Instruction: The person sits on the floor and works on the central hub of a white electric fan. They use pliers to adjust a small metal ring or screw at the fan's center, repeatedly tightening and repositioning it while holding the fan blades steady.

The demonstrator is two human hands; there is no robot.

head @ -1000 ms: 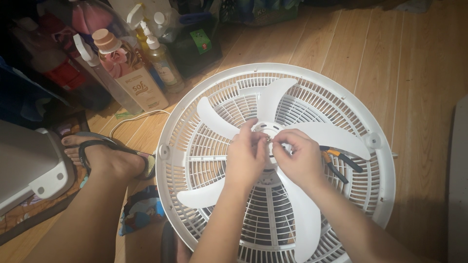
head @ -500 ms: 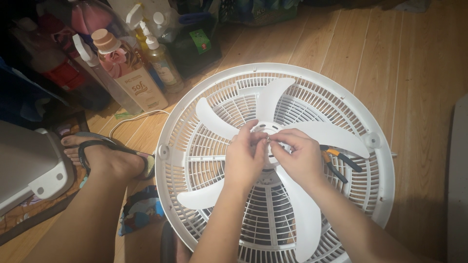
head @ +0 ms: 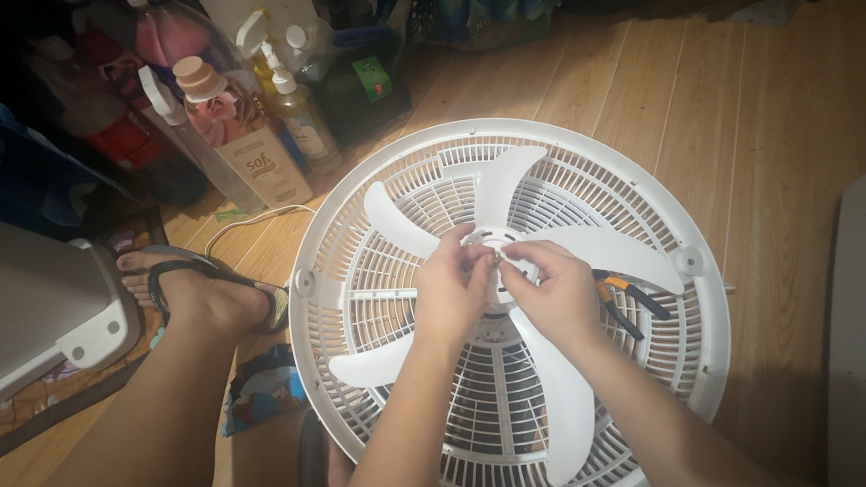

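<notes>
Where both hands meet, left hand and right hand fingers pinch the fan hub; the part they grip is hidden.

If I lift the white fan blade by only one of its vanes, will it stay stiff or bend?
The fan blade looks like thin moulded plastic, so a vane would probably flex a little and feel light. Both hands, left hand and right hand, grip at its hub, likely the stiffest part. Its smooth surface may be slippery.

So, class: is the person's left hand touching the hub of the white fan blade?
Touching. The head view shows the left hand with its fingertips pressed on the hub of the white fan blade, opposite the right hand.
</notes>
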